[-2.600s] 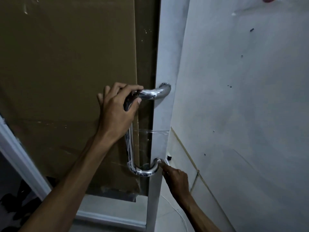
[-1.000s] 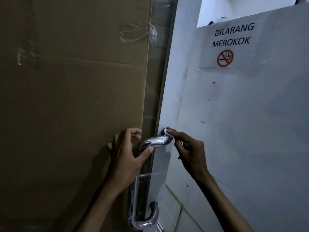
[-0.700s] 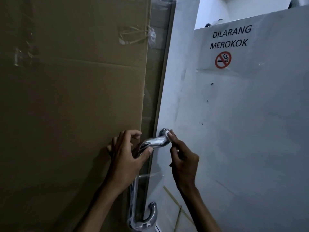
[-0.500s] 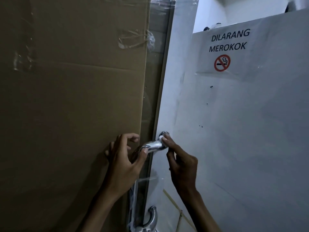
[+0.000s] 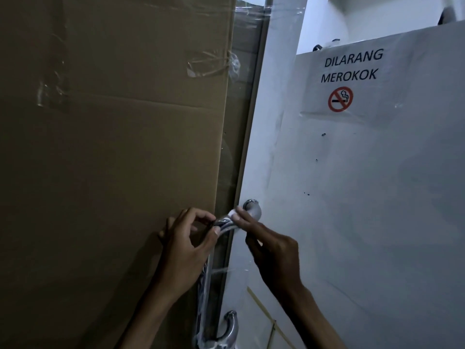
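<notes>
While the left hand (image 5: 186,245) curls round the upper bend of the chrome door handle (image 5: 204,293), fixed at the edge of the door (image 5: 266,147) beside the cardboard (image 5: 113,159), the right hand (image 5: 271,250) pinches the plastic film (image 5: 232,214) near its top mount; best peel slowly along the bar, holding the handle steady.

Up on the white panel (image 5: 377,197), a paper sheet (image 5: 415,79) carries black capitals (image 5: 352,65) in two lines, "DILARANG" over "MEROKOK", and right beneath them sits a red no-smoking symbol (image 5: 340,99): a cigarette in a circle, struck through by a slash.
</notes>
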### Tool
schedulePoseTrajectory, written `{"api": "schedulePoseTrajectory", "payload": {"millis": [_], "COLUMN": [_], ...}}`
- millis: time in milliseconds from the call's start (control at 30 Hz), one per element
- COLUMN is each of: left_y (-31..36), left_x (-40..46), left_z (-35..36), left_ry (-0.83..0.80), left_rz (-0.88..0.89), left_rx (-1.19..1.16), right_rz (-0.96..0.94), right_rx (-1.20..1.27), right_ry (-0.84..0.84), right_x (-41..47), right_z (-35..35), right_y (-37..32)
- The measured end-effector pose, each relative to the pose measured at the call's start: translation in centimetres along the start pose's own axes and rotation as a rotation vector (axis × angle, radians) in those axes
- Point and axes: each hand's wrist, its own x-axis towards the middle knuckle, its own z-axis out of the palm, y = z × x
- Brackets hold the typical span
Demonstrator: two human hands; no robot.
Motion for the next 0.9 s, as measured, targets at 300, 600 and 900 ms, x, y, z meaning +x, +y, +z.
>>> {"api": "schedulePoseTrajectory", "payload": {"millis": [300, 600, 900], "left_y": [0.1, 0.2, 0.5], "left_x": [0.1, -0.4, -0.9], "left_z": [0.0, -0.4, 0.2], "left_ry": [-0.005, -0.028, 0.041], "left_rz": [-0.069, -0.11, -0.083], "left_rx": [-0.03, 0.0, -0.036], "right_rz": [0.006, 0.242, 0.339], "right_rx": [-0.098, -0.04, 0.222], "right_ry": [0.003, 0.029, -0.047], "right_x": [0.7, 1.4, 2.6], "right_z": [-0.2, -1.0, -1.4], "right_y": [-0.4, 1.3, 2.0]}}
